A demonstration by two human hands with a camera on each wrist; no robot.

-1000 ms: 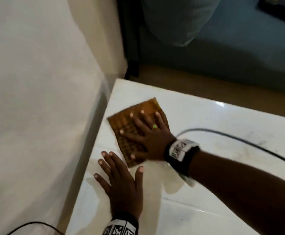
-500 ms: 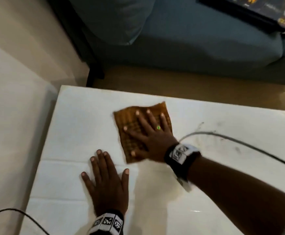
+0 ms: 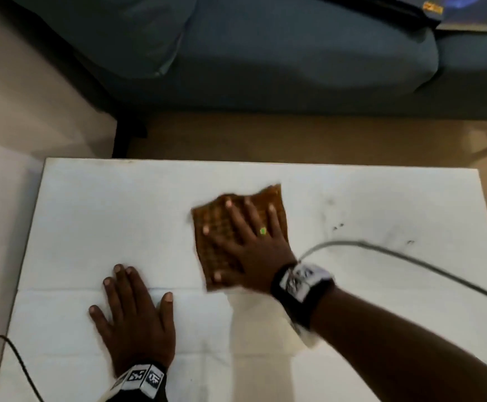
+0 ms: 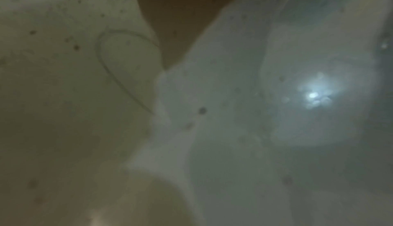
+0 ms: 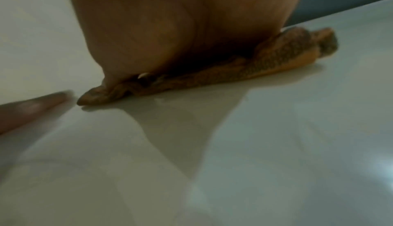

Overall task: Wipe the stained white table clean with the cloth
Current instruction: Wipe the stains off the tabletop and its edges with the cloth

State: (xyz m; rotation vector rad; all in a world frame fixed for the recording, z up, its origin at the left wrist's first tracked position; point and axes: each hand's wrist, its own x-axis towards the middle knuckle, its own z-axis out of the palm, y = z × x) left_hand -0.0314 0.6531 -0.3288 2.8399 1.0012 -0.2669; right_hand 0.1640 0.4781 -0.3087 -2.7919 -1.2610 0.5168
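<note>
- Right hand (image 3: 248, 242) lies flat, fingers spread, pressing the orange cloth (image 3: 216, 242) onto the white table (image 3: 106, 213).
- Left hand (image 3: 135, 320) rests flat, released, holding nothing.
- Dark specks (image 3: 338, 226) just right of the cloth.

cloth (image 3: 238, 233) and right hand (image 3: 254, 248) further rightward

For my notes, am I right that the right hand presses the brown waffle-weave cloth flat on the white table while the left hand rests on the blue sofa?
Not quite: the head view shows the left hand flat on the white table, not the sofa. The right hand does press the brown waffle-weave cloth flat.
</note>
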